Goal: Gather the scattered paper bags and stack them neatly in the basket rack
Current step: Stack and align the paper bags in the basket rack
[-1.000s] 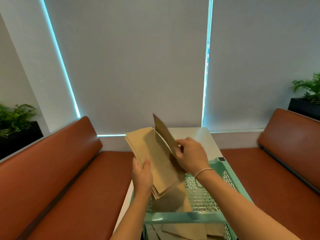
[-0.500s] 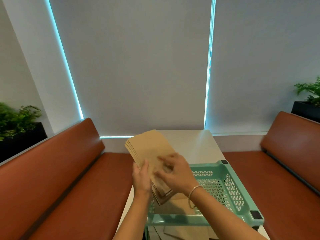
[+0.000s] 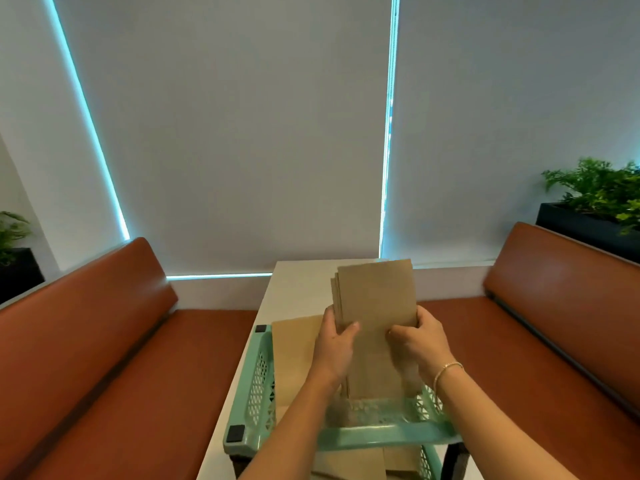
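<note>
A stack of flat brown paper bags [image 3: 375, 299] stands upright over the mint-green basket rack [image 3: 258, 386]. My left hand [image 3: 335, 344] grips the stack's left edge and my right hand [image 3: 417, 341] grips its right edge, thumbs on the front face. The stack's lower end reaches down into the top basket. Another brown bag [image 3: 294, 355] lies flat in the basket to the left of my hands. More brown bags [image 3: 349, 465] show in the tier below, under the front rim.
The rack stands on a narrow white table [image 3: 298, 289] between two brown padded benches [image 3: 104, 358], [image 3: 554, 323]. Grey window blinds fill the wall behind. Potted plants [image 3: 602, 195] sit behind each bench back.
My right hand closed the loose bag onto the stack and moved to its right edge. The stack swung from tilted left to upright and squared, and my view shifted so the basket sits further left.
</note>
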The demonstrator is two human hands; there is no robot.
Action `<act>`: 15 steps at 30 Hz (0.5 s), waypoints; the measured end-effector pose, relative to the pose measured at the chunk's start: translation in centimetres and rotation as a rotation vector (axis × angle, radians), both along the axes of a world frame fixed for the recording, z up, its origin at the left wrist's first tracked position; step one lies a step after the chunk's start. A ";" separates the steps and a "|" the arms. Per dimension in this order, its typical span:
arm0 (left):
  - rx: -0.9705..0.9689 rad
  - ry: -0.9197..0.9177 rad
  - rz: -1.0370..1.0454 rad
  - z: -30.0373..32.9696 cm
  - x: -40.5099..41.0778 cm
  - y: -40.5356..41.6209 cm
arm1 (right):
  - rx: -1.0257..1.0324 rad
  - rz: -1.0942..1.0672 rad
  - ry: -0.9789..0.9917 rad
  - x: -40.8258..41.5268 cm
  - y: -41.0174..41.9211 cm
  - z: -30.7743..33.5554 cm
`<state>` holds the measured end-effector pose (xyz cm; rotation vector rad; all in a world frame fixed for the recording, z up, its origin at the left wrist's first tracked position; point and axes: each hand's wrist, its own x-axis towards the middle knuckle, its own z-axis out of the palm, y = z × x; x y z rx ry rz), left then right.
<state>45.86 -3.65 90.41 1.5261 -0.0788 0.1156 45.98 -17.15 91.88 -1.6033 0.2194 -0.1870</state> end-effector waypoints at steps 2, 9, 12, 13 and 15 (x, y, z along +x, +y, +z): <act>0.006 0.034 -0.026 -0.5 0.0 -1.0 | 0.012 -0.003 -0.003 -0.3 -0.7 -0.6; 0.187 0.110 0.013 -2.7 -0.5 -2.5 | 0.021 -0.035 -0.003 -0.6 -0.9 -2.7; 0.273 -0.002 0.106 -1.2 -0.1 -2.4 | 0.017 -0.060 -0.090 -0.1 -0.7 -1.6; 0.285 -0.036 0.135 -0.6 0.1 -2.4 | 0.021 -0.063 -0.127 0.1 -0.7 -1.1; 0.272 -0.081 0.169 0.2 0.5 -2.2 | 0.030 -0.039 -0.194 0.3 -0.7 0.1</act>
